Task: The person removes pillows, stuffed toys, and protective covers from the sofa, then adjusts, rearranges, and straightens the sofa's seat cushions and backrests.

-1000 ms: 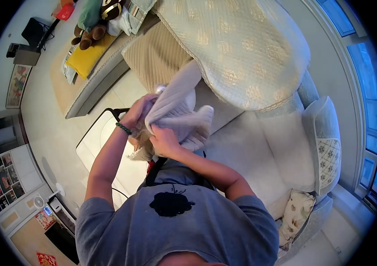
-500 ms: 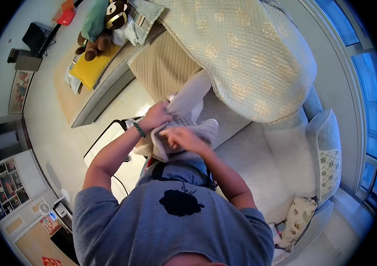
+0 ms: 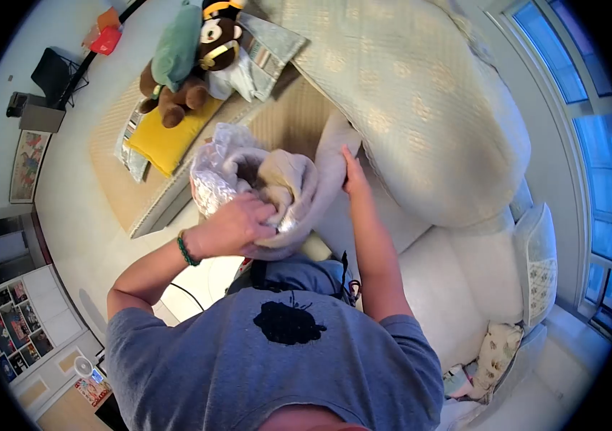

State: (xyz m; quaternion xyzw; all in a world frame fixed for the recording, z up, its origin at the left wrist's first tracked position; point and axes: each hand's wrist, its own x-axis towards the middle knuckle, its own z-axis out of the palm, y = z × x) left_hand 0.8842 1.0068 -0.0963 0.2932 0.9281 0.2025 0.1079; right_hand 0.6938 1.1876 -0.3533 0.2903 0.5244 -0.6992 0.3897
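A grey-beige ribbed cloth [image 3: 331,161] is bunched in front of my body, with one end running up toward the covered couch. My left hand [image 3: 237,224], with a green bead bracelet on its wrist, has its fingers bent into the near side of the bundle. Crinkled clear plastic [image 3: 212,172] lies around the bundle's left side. On the right, my right hand [image 3: 352,172] grips the raised length of cloth, thumb and fingers at its edge.
A pale quilted cover [image 3: 435,129] drapes over the couch [image 3: 435,287]. At the upper left, a yellow pillow [image 3: 169,140] and a brown plush toy [image 3: 173,104] lie on a beige-topped seat [image 3: 112,158]. Windows [image 3: 600,179] line the right side.
The cloth has gone from a loose fold to a rounder bundle, and the plastic shows more. My right hand has moved up and right onto the cloth's raised part. The view has shifted.
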